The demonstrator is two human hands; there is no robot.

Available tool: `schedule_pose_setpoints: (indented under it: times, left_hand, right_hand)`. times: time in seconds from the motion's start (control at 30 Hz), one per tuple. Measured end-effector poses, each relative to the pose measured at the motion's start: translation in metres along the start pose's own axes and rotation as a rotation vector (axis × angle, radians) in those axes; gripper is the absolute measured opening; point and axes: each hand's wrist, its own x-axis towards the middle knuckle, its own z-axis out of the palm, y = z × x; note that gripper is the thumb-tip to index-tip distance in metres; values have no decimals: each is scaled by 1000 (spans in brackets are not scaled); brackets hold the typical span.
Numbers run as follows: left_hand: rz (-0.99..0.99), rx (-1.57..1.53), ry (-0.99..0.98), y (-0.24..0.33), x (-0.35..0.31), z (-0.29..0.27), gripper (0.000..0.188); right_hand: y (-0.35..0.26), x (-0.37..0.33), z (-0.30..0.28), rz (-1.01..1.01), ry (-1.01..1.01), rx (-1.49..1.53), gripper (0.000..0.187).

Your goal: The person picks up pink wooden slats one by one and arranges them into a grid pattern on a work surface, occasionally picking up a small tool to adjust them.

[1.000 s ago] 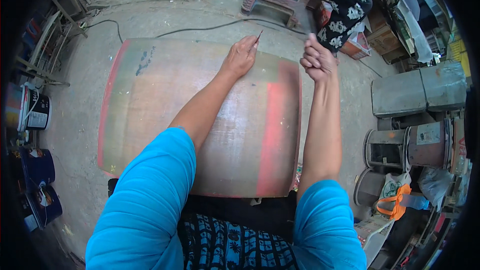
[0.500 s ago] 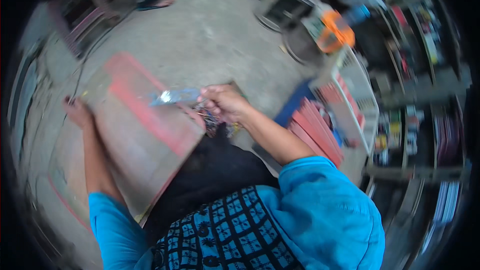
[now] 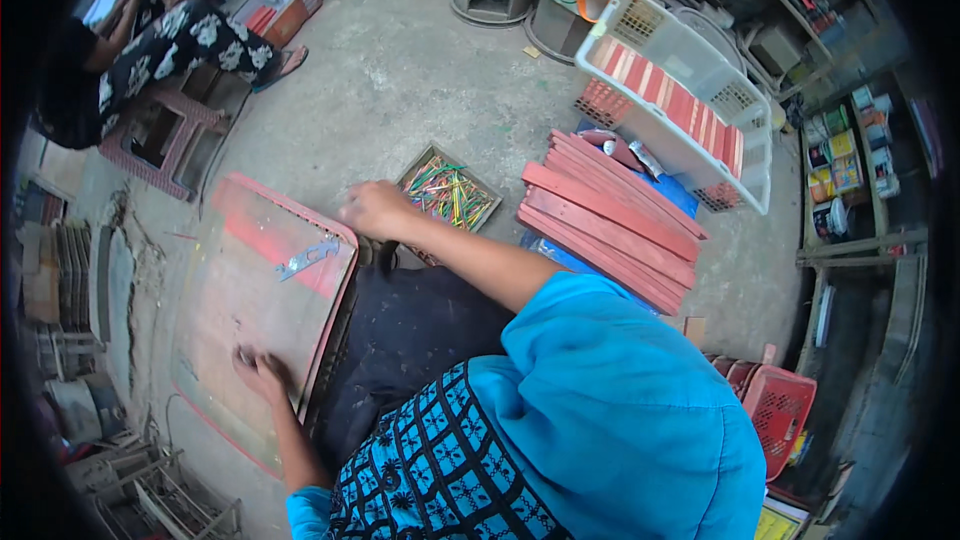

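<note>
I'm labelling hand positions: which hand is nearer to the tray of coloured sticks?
Right. The right hand is close beside the tray of coloured sticks; the left hand is farther off, over the board.

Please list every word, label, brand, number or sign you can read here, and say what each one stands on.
No text can be read.
Shelf packs: any print is too small.
Blue piece on the board: any marks are too small to make out.
Board: no lettering can be made out.
</note>
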Motion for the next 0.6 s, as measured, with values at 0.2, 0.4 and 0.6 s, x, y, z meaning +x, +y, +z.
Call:
schedule_pose_setpoints:
  times: [0.2,0.4,0.6]
  left_hand:
    - [-233,129,65,-19,-43,-54,42]
    - [-147,275,-7,43,-58,-47,34]
    - [-17,-17,-82,79,-52,-6,32]
  right_hand:
    - [98,-76,-205,-7,812,-461,37]
    - [195,-200,-339,541,776,-855,44]
    - [225,-220,-349,581,500,-829,30]
